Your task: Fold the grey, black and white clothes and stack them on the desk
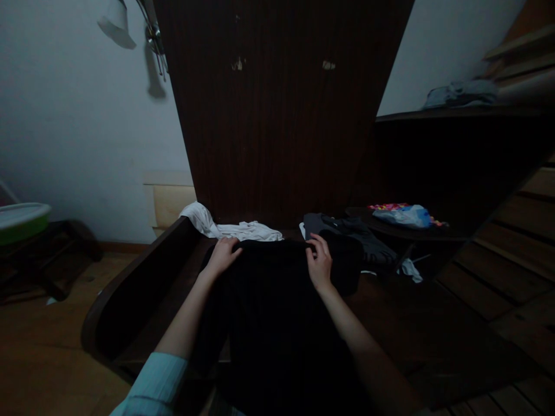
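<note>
A black garment (273,300) is spread out in front of me over the dark wooden bench, its far edge stretched between my two hands. My left hand (223,255) grips that edge at the left, with the thumb pointing inward. At the right, my right hand (319,261) pinches the same edge, fingers bent over it. Just beyond lies a crumpled white cloth (249,231). A dark grey garment (351,232) rests behind and to the right of my right hand. The garment's lower part is too dark to make out.
A tall dark wooden panel (281,115) rises behind the bench, whose curved side rail (130,289) runs along the left. Right of it, a low shelf holds a plastic bag (403,216). A green tub (26,222) stands on a stool at far left.
</note>
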Demonstrator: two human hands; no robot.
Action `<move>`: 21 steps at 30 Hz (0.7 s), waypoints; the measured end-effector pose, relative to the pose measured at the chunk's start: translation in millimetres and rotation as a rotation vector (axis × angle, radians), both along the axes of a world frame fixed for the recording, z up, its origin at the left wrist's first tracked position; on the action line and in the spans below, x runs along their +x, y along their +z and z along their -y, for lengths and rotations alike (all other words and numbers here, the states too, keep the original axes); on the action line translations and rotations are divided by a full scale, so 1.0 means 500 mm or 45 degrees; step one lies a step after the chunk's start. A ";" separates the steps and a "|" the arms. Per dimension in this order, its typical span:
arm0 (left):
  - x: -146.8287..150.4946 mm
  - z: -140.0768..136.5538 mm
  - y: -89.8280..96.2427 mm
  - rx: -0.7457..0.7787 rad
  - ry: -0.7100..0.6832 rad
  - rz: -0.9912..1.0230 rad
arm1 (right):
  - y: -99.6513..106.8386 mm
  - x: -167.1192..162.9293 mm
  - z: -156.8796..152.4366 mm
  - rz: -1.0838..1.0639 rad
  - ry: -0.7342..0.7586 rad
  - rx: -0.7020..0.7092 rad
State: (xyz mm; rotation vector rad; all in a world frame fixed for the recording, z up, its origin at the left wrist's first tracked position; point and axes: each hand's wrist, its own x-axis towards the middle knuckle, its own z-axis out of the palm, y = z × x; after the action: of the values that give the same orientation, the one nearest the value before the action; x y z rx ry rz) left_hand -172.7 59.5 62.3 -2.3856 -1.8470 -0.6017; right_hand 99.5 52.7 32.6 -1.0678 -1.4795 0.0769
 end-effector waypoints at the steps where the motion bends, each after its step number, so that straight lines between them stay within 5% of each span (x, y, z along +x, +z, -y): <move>1: -0.001 0.000 -0.001 -0.014 0.002 -0.033 | -0.001 0.001 -0.001 -0.007 -0.004 0.005; 10: -0.014 0.004 -0.004 -0.125 0.249 -0.039 | 0.005 0.006 0.003 -0.115 -0.217 0.245; 21: -0.015 -0.001 0.002 -0.240 -0.035 0.480 | 0.019 0.017 0.004 -0.303 -0.318 0.374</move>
State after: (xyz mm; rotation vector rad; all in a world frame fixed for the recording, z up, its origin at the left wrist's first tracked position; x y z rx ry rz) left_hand -180.5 60.2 63.2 -2.5612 -2.1001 -0.9808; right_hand 107.7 50.8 42.0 -0.9583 -1.0963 -0.1794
